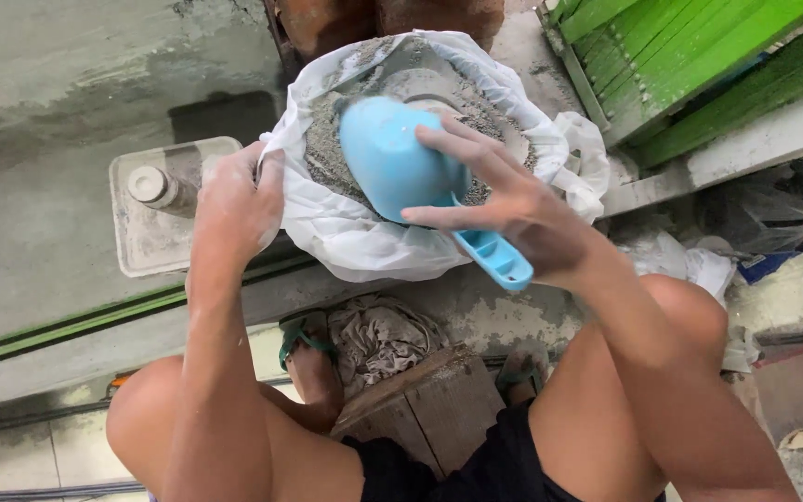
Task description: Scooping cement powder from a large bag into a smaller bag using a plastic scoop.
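A person seated on a wooden block [429,400] works over a white sack [364,237] of grey powder [327,153] standing on the concrete floor [39,214] between the knees. The right hand [513,209], fingers spread, grips a blue scoop [397,158] turned bottom-up over the sack's open mouth, its bowl against the powder and its handle [494,256] jutting toward the wrist. The left hand [234,200], dusted pale, is closed on the sack's rim at the near left edge, pinching the plastic. Just left of the sack stands a dusty container [155,218] with a round cap [148,183]. A crumpled rag [378,335] lies by the sandalled foot [304,349]. Green slats [690,56] rise at upper right.
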